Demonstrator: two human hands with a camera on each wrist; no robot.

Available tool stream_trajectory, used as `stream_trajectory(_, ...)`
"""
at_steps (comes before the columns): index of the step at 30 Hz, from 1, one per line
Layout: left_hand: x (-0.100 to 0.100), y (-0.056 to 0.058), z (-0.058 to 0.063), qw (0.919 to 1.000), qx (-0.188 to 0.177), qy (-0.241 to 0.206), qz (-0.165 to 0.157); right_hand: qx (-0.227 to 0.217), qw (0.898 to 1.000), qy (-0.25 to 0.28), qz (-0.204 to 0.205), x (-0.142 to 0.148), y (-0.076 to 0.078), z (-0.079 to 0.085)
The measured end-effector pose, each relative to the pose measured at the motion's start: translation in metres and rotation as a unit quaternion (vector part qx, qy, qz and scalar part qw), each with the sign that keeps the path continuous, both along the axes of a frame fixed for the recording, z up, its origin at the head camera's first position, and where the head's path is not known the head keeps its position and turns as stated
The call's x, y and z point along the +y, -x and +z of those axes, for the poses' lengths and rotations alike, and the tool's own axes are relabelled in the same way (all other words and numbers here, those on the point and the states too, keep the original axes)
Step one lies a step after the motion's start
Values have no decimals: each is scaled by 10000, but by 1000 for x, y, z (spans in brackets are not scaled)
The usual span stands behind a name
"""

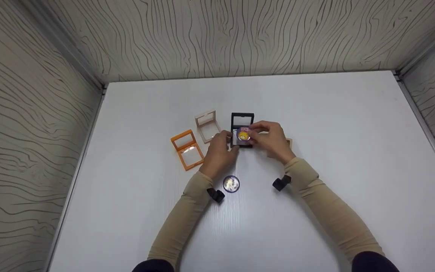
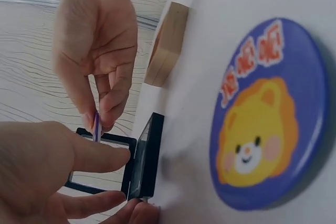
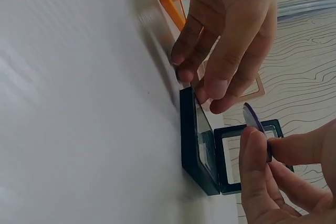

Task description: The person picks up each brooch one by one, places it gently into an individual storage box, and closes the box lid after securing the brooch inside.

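Observation:
My right hand [image 1: 272,139] pinches a round purple button badge [image 1: 243,135] with a yellow animal face between thumb and fingers. The badge is over an open black hinged display case [image 1: 242,114] with clear panes, its lid standing up. In the right wrist view the badge [image 3: 252,116] is tilted, seen nearly edge-on. My left hand [image 1: 219,153] is at the case's left side, fingertips right at its edge, fingers loosely bent. A second purple badge [image 1: 231,184] lies near my left wrist; the left wrist view shows its yellow lion face [image 2: 257,135] close up.
An orange case [image 1: 188,150] and a pale pink case [image 1: 207,126] stand open left of the black one. A wood-coloured case [image 2: 169,45] is partly hidden behind my right hand in the head view. Patterned walls border the white table [image 1: 353,151].

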State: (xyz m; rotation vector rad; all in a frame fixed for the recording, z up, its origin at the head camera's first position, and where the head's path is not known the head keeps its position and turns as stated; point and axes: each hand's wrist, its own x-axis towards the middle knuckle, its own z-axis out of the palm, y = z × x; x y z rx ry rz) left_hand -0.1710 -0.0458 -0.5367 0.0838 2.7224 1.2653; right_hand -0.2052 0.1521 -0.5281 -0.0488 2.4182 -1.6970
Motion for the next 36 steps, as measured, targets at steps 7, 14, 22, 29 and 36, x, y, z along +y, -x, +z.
stream_trajectory(7,0,3,-1,9998,-160,20,87,-95,10000,-21,10,0,8,-5)
stream_trajectory(14,1,3,-4,9997,-49,196,130,33,9992,-406,-52,-5,10,-8)
stream_trajectory(22,3,4,-6,9988,158,438,137,152,9991,-387,-39,-8,14,-13)
stream_trajectory(29,6,5,-5,9968,287,735,121,238,9978,-613,93,-9,17,-15)
stream_trajectory(36,8,6,-7,9961,266,824,162,215,9969,-743,149,-12,16,-11)
